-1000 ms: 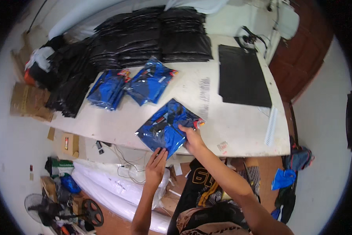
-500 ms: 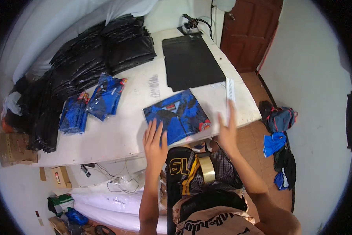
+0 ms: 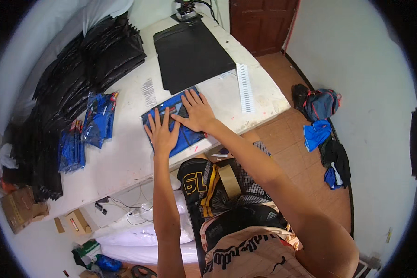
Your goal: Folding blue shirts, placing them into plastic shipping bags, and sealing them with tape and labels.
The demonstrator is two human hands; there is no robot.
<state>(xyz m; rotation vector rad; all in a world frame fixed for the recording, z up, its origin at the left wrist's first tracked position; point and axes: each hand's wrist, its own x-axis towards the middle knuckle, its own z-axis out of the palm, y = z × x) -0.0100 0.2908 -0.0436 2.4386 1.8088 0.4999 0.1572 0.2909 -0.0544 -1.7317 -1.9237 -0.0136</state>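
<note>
Under both your hands lies a flat blue package (image 3: 180, 127) in clear wrap, near the front edge of the bench (image 3: 125, 157). To your left, two more blue packages (image 3: 98, 119) and (image 3: 70, 147) lie side by side. Behind them, glossy black bags (image 3: 92, 60) are heaped along the wall. One large flat black bag (image 3: 192, 53) lies ahead, with a long white label strip (image 3: 245, 88) to its right and a small white barcode label (image 3: 149, 91) to its left. Brown cardboard boxes (image 3: 18, 208) sit on the floor at far left.

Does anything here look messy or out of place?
Yes. A heap of clothes lies loose on the floor by the wall, not on the table. On the table nothing looks spilled: both hands, left and right, press flat on a blue packet, which lies askew to the table edge.
</note>
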